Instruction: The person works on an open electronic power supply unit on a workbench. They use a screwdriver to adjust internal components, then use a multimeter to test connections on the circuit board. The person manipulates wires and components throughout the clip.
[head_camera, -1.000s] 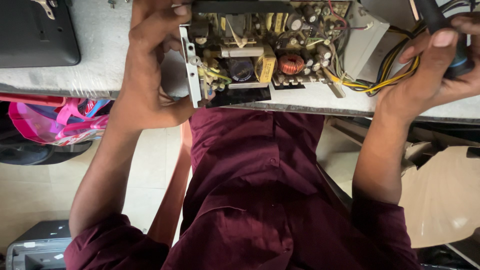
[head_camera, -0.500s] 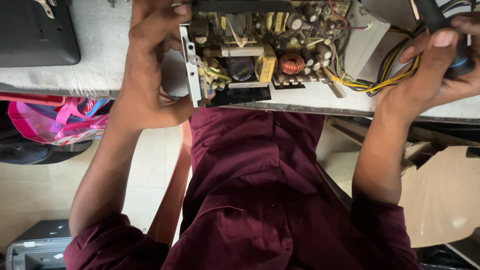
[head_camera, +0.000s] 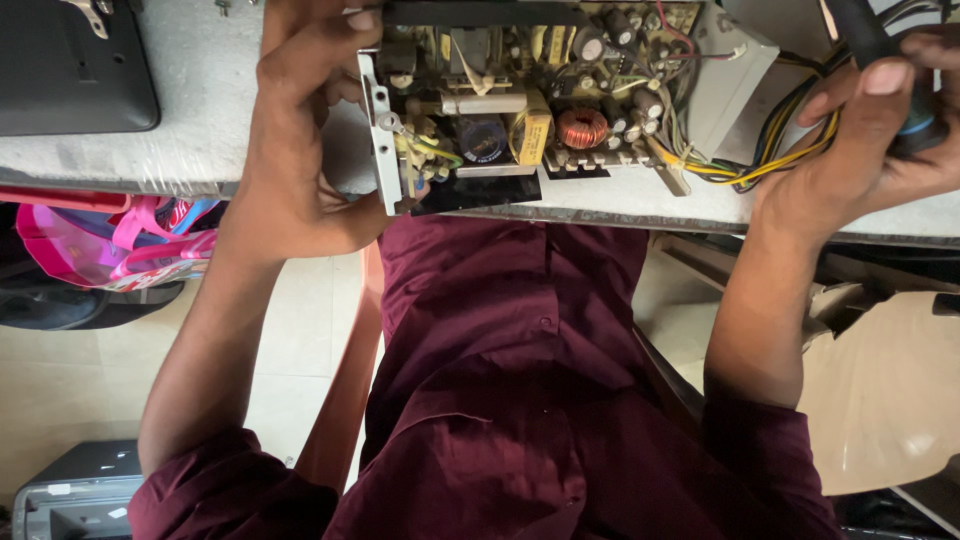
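The left hand (head_camera: 300, 130) clamps its curled fingers on the metal frame edge of the open power supply board (head_camera: 520, 100) at the table edge (head_camera: 150, 160), while the right hand (head_camera: 870, 130), wrist bent, closes on a dark tool handle (head_camera: 880, 50) beside the wire bundle (head_camera: 760, 150).

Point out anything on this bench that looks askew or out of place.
The opened power supply board overhangs the table edge toward the person, steadied by the left hand. Its yellow and black wires trail loose toward the right hand, which grips a dark handle.
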